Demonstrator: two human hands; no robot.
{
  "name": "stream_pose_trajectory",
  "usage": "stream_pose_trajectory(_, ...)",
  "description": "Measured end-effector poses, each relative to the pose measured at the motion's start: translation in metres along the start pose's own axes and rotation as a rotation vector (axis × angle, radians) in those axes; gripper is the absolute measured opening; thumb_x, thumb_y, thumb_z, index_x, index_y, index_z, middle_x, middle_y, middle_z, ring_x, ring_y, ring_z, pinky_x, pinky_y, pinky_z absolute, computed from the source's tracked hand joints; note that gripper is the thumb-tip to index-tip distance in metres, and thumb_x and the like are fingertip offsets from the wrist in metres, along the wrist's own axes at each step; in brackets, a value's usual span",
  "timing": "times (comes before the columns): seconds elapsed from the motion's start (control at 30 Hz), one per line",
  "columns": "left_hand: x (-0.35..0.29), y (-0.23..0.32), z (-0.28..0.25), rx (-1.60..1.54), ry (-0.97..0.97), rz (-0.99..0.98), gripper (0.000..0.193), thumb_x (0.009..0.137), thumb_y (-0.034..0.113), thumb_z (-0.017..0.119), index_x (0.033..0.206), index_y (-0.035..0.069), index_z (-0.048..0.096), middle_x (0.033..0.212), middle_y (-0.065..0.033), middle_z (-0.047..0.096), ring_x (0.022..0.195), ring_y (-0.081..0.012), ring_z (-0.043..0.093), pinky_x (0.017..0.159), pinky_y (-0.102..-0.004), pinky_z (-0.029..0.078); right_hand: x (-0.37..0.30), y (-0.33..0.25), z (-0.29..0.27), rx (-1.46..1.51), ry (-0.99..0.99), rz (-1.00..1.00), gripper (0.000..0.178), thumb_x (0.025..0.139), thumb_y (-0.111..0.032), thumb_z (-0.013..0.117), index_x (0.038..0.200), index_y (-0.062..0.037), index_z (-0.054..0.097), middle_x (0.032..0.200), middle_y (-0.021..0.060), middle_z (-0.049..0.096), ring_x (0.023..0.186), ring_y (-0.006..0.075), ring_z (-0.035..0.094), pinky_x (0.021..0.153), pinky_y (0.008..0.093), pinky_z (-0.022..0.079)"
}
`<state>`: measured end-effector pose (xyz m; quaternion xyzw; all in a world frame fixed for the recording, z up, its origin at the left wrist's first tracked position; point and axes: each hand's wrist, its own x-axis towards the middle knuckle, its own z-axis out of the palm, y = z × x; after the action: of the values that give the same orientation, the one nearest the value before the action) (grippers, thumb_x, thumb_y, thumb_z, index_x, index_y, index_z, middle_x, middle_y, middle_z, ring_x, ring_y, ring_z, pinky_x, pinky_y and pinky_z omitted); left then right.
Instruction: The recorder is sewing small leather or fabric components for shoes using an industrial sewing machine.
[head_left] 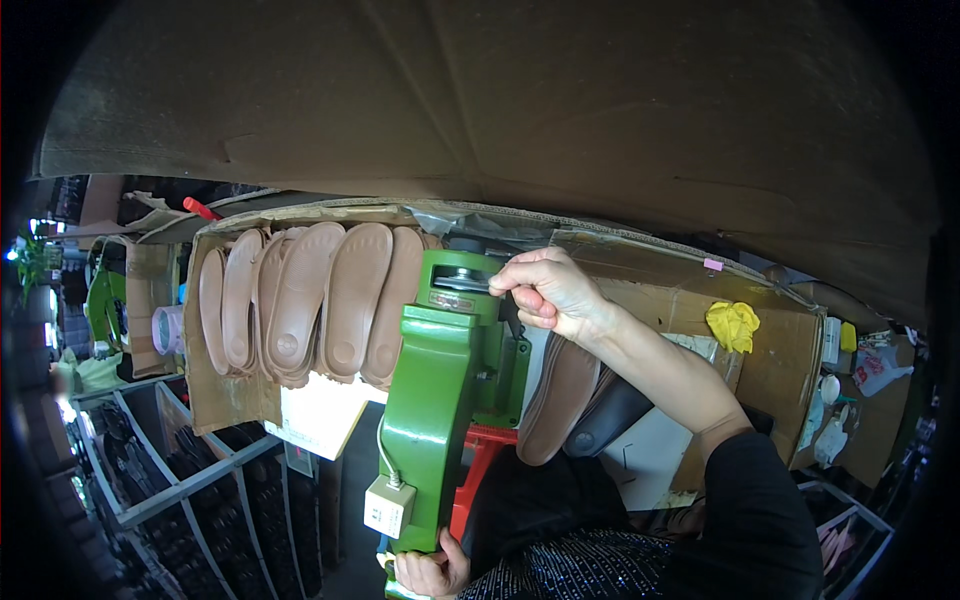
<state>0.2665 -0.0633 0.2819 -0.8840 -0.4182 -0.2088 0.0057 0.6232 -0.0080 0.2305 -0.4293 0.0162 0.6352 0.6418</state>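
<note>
A tall green machine (430, 400) stands in front of me, with a dark metal wheel (462, 280) showing in a slot near its far end. My right hand (545, 290) reaches across from the right, its fingers pinched at the edge of that slot; what lies between the fingertips is hidden. At the machine's near end, my left hand (435, 572) is closed round the lower part, thumb lying up along the green casing. A pale box with a cable (388, 505) is fixed to the casing just above this hand. Brown shoe soles (558, 395) lie under my right forearm, beside a black sole (605, 418).
Several brown soles (357, 290) stand in a row left of the machine, inside a cardboard surround (228, 400). A yellow cloth (733, 326) lies at the right. Grey racks (190, 480) with dark items fill the lower left. A large brown sheet (480, 100) spans the far side.
</note>
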Motion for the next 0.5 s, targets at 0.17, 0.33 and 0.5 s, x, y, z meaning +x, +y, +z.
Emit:
stream_pose_trajectory(0.17,-0.0002,-0.0009,0.0008,-0.014,0.007,0.013,0.045,0.070,0.006,0.071,0.051,0.008,0.031,0.052,-0.0083,0.038,0.047,-0.0276,0.042,0.045,-0.0368,0.029,-0.0015,-0.0016,0.0021,-0.009,0.009,-0.002,0.010,0.073,0.000,0.060,0.065,0.0018,0.055,0.043,0.0011,0.042,0.029,0.0058,0.033,0.027,0.0194,0.024)
stream_pose_trajectory(0.33,0.0009,0.0008,0.0005,-0.034,0.012,0.006,0.044,0.071,0.006,0.071,0.051,0.008,0.032,0.052,-0.0085,0.038,0.047,-0.0277,0.041,0.045,-0.0367,0.029,-0.0020,-0.0012,0.0013,0.014,0.024,0.005,0.011,0.073,0.000,0.059,0.063,-0.0004,0.053,0.043,0.0001,0.041,0.030,0.0055,0.032,0.028,0.0189,0.024)
stream_pose_trajectory(0.5,-0.0001,-0.0005,0.0013,-0.046,0.024,0.031,0.043,0.071,0.005,0.071,0.051,0.007,0.032,0.052,-0.0088,0.038,0.047,-0.0280,0.042,0.045,-0.0367,0.029,-0.0011,0.0009,-0.0024,0.030,-0.008,0.004,0.012,0.072,0.000,0.059,0.062,-0.0016,0.052,0.043,-0.0001,0.040,0.029,0.0059,0.031,0.027,0.0197,0.024)
